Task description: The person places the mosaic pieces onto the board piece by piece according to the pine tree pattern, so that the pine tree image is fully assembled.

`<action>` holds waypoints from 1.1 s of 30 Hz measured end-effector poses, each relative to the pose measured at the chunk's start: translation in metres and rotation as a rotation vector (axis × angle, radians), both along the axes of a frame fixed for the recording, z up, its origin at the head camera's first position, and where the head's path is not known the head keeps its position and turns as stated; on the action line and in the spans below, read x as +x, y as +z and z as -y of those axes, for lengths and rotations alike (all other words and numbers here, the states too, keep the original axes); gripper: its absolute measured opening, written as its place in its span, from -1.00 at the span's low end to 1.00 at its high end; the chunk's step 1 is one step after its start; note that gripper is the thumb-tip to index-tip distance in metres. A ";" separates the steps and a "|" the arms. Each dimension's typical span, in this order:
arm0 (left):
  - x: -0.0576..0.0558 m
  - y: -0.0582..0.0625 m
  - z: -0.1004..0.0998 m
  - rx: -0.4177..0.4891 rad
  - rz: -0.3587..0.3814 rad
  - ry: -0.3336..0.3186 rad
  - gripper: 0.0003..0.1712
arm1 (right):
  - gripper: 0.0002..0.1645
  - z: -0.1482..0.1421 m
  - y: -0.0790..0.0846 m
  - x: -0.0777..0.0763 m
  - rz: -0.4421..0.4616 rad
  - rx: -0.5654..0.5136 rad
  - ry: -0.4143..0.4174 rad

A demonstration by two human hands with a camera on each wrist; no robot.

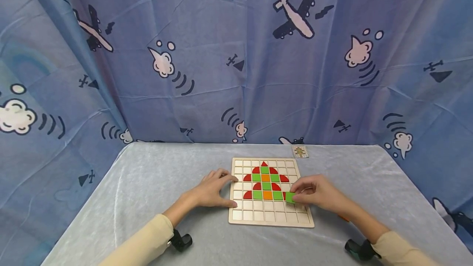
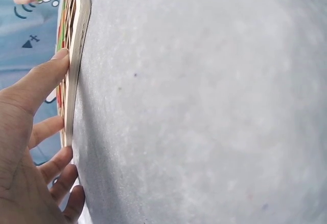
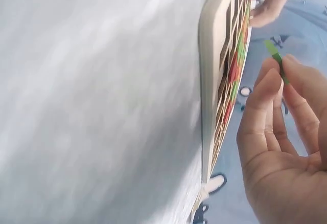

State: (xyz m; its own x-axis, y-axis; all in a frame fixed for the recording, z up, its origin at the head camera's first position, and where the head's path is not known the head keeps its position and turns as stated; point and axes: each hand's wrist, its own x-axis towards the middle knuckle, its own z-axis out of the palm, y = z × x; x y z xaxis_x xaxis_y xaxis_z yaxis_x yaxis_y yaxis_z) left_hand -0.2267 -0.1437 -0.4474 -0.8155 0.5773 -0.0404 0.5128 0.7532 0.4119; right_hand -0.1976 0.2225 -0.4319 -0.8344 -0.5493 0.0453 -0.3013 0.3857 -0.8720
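A square wooden grid board [image 1: 271, 223] lies on the table. Red, green and orange tiles in its cells form a tree-like pattern, with an orange tile [image 1: 265, 177] near the middle. My right hand [image 1: 320, 194] pinches a green square tile [image 1: 290, 198] between thumb and fingers, above the board's right part. The right wrist view shows this green tile [image 3: 276, 58] nearly edge-on at the fingertips. At the board's left edge is my left hand [image 1: 212, 190], fingers spread, with thumb and index finger touching the rim. In the left wrist view its thumb [image 2: 43, 81] lies against the board's side.
Behind the board's far right corner lies a small patterned card [image 1: 300, 151]. An orange piece [image 1: 343, 218] shows partly under my right forearm. The grey cloth-covered table [image 1: 162, 167] ends at a blue printed curtain [image 1: 207, 106]. Each wrist carries a black camera.
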 end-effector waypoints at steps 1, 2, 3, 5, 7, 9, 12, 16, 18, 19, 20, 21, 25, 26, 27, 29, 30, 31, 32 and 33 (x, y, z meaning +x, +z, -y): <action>0.000 0.000 0.000 0.000 -0.001 0.000 -0.16 | -0.76 0.004 0.000 0.000 -0.008 0.006 0.003; 0.000 0.000 0.000 0.000 -0.001 0.000 -0.15 | -0.76 0.007 -0.001 -0.001 -0.004 0.010 0.008; 0.000 0.000 0.000 0.001 -0.001 -0.002 -0.15 | -0.77 0.010 -0.001 -0.001 -0.005 0.018 0.009; 0.000 0.000 0.000 0.001 -0.001 -0.004 -0.15 | -0.76 0.016 -0.003 -0.001 -0.004 0.024 0.012; 0.000 0.000 0.000 0.000 0.001 -0.004 -0.15 | -0.77 0.022 -0.005 -0.001 0.001 0.038 0.010; 0.001 0.001 0.000 0.001 0.004 -0.003 -0.15 | -0.78 0.028 -0.007 -0.001 0.011 0.043 0.008; 0.001 0.001 0.000 0.005 0.004 0.000 -0.15 | -0.78 0.035 -0.008 -0.001 0.034 0.039 0.006; 0.001 0.001 -0.001 0.011 -0.001 -0.003 -0.16 | -0.79 0.042 -0.006 0.000 0.040 0.032 0.006; 0.001 0.001 -0.001 0.007 -0.002 -0.002 -0.16 | -0.79 0.046 -0.006 0.001 0.037 0.036 0.004; 0.001 0.001 -0.001 0.003 -0.003 -0.001 -0.16 | -0.80 0.047 -0.006 0.001 0.037 0.040 0.003; 0.001 0.001 -0.001 0.001 -0.004 -0.001 -0.16 | -0.80 0.048 -0.006 0.001 0.040 0.045 0.002; 0.001 0.001 -0.001 -0.001 -0.003 0.000 -0.16 | -0.80 0.050 -0.006 0.001 0.040 0.050 0.001; 0.002 0.001 -0.002 -0.001 0.005 0.007 -0.16 | -0.82 0.055 -0.007 0.003 0.032 0.059 0.010; 0.002 0.001 -0.002 0.001 0.005 0.008 -0.16 | -0.82 0.056 -0.007 0.003 0.018 0.065 0.008; 0.002 0.001 -0.002 0.000 0.008 0.011 -0.17 | -0.83 0.057 -0.007 0.003 0.002 0.071 0.007; 0.002 0.001 -0.002 0.001 0.004 0.010 -0.16 | -0.85 0.059 -0.008 0.003 -0.027 0.091 -0.001; 0.002 0.001 -0.001 0.002 0.004 0.011 -0.16 | -0.85 0.059 -0.008 0.003 -0.042 0.102 -0.007; 0.002 0.001 -0.001 0.003 0.004 0.011 -0.16 | -0.86 0.060 -0.009 0.003 -0.053 0.116 -0.015; 0.002 0.000 -0.001 0.003 0.004 0.011 -0.16 | -0.86 0.061 -0.009 0.002 -0.062 0.131 -0.022; 0.001 0.000 -0.001 0.005 0.004 0.011 -0.16 | -0.87 0.062 -0.009 0.002 -0.069 0.143 -0.025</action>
State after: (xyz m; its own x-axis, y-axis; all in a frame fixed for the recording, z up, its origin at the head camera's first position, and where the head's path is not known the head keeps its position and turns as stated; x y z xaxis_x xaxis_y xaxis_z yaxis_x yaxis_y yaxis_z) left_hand -0.2252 -0.1427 -0.4471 -0.8215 0.5687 -0.0410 0.5029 0.7566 0.4179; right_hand -0.1956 0.1606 -0.4411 -0.8452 -0.5338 0.0260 -0.3479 0.5125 -0.7850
